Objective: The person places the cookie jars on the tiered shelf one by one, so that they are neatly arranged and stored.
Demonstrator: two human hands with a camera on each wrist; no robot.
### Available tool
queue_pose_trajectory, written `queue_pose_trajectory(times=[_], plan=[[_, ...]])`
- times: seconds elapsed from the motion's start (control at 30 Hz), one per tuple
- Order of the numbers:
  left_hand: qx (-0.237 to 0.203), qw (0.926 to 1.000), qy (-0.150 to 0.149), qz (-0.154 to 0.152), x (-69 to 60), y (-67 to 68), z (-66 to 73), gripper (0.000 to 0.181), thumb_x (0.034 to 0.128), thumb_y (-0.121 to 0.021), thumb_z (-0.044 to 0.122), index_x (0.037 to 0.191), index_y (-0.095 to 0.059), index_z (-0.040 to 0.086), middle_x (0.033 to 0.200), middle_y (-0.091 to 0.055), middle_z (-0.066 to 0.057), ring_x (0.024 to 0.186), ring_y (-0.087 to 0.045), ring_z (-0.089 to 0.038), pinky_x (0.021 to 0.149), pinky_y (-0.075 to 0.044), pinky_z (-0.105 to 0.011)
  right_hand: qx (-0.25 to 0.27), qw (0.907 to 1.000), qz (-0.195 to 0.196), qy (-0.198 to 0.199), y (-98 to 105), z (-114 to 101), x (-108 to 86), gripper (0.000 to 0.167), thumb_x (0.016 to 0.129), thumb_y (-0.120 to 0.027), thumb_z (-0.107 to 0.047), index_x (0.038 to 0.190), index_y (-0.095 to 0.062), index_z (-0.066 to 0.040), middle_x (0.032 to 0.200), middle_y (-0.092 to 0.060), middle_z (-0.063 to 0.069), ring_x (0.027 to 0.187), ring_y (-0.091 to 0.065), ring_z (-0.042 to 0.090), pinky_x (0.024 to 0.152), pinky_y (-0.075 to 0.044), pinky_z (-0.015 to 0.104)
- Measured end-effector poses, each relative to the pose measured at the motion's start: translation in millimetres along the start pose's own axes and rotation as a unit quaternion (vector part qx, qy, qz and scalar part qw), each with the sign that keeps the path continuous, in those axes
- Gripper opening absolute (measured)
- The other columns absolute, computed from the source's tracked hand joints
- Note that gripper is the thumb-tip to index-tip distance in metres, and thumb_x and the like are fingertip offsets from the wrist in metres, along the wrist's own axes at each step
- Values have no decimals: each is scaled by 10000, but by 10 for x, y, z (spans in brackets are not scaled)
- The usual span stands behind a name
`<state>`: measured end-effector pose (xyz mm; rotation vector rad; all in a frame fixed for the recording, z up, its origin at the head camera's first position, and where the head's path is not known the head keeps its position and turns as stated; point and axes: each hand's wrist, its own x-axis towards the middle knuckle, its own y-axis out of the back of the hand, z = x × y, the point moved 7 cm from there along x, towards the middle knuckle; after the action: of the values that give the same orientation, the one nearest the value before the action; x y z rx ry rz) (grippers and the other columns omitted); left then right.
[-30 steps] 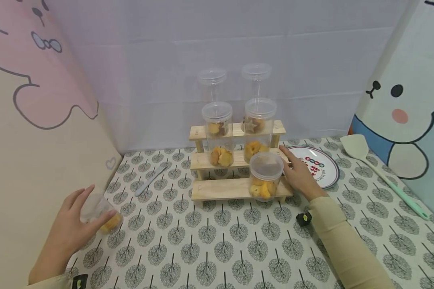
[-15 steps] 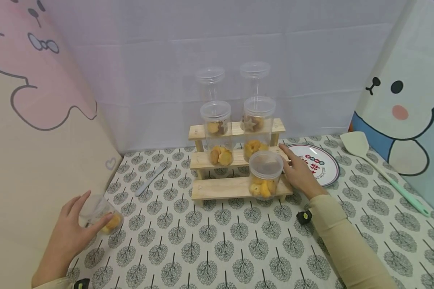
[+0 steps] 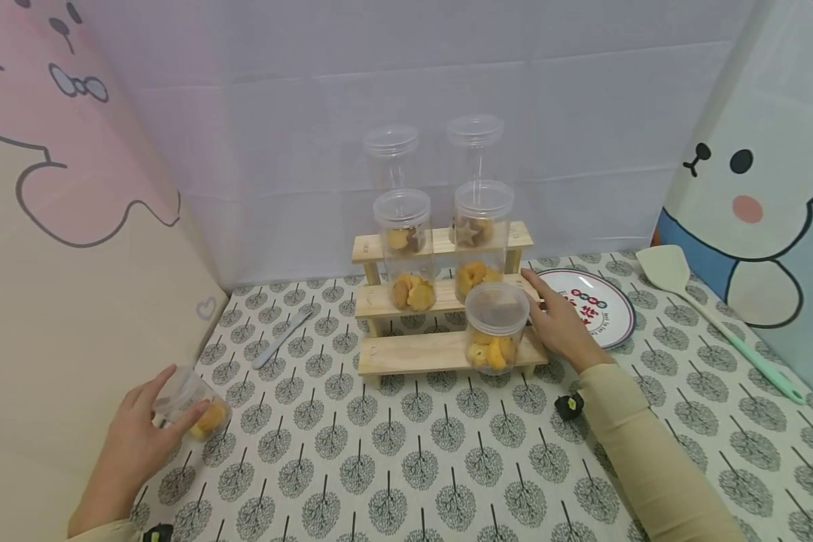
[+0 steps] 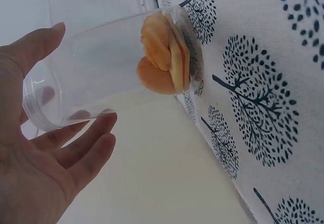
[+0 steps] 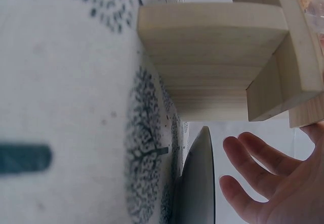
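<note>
In the left wrist view, my left hand [image 4: 45, 148] holds a clear plastic jar [image 4: 101, 72] near its lid, thumb on one side and fingers on the other. Several cookies [image 4: 164, 57] lie at its bottom; it stands on the cloth at the left in the head view. My right hand [image 3: 561, 325] is at the right end of a three-tier wooden shelf [image 3: 413, 354], one finger touching its edge and the others spread loosely. On the bottom tier sits a short cookie jar [image 3: 496, 331]; taller jars [image 3: 406, 252] of cookies stand on the tiers above.
Behind the right hand lies a round plate [image 3: 599, 301] with red print. A spatula [image 3: 711, 320] with a green handle is at the far right. A grey fork [image 3: 281, 340] lies left of the shelf. Printed cloth walls [image 3: 102, 301] enclose the sides and back.
My left hand has closed in on the jar at the left, its fingers now against it. The right hand stays at the shelf's end. The view has shifted slightly.
</note>
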<state>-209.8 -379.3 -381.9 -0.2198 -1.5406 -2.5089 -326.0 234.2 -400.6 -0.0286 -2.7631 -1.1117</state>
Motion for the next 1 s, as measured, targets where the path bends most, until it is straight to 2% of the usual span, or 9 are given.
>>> queue_pose_trajectory(times=[0.17, 0.4, 0.63, 0.83, 1.0], plan=[[53, 9999, -45, 114, -2, 10, 5, 828, 933, -695, 405, 1566, -280, 70, 1381, -355, -440, 1128, -422, -607, 855, -366, -788, -14, 10000, 13, 14, -5, -1, 8, 641, 1034, -309, -584, 1605, -169, -328, 1560, -362, 230, 1272, -508, 460, 1046, -404, 658], [66, 9999, 108, 27, -1, 22, -8, 847, 920, -705, 429, 1565, -286, 75, 1371, -377, -415, 1024, -516, -531, 763, -463, -692, 39, 10000, -6, -27, -20, 6, 10, 659, 1026, -308, -604, 1606, -172, -321, 1556, -370, 223, 1267, -508, 448, 1019, -424, 656], [-88, 9996, 267, -71, 7, 33, 24, 881, 893, -719, 485, 1570, -298, 109, 1382, -399, -391, 1067, -522, -558, 789, -475, -692, 78, 10000, 6, 15, -23, 16, 25, 652, 1021, -311, -614, 1600, -173, -348, 1553, -377, 218, 1245, -523, 446, 999, -440, 652], [-294, 9994, 153, 79, 31, 84, 198, 868, 872, -746, 480, 1561, -338, 145, 1374, -446, -334, 1095, -535, -533, 830, -471, -668, -19, 10000, 19, -69, -17, 30, 24, 657, 1022, -300, -615, 1603, -166, -340, 1548, -382, 222, 1255, -513, 441, 1016, -428, 648], [-428, 9984, -243, 279, 95, 129, 444, 840, 848, -787, 432, 1541, -391, 173, 1356, -489, -284, 1071, -544, -440, 828, -486, -567, -31, 10000, 12, -78, -18, 24, 26, 654, 1021, -304, -614, 1602, -168, -345, 1534, -400, 226, 1247, -519, 433, 1009, -432, 645]])
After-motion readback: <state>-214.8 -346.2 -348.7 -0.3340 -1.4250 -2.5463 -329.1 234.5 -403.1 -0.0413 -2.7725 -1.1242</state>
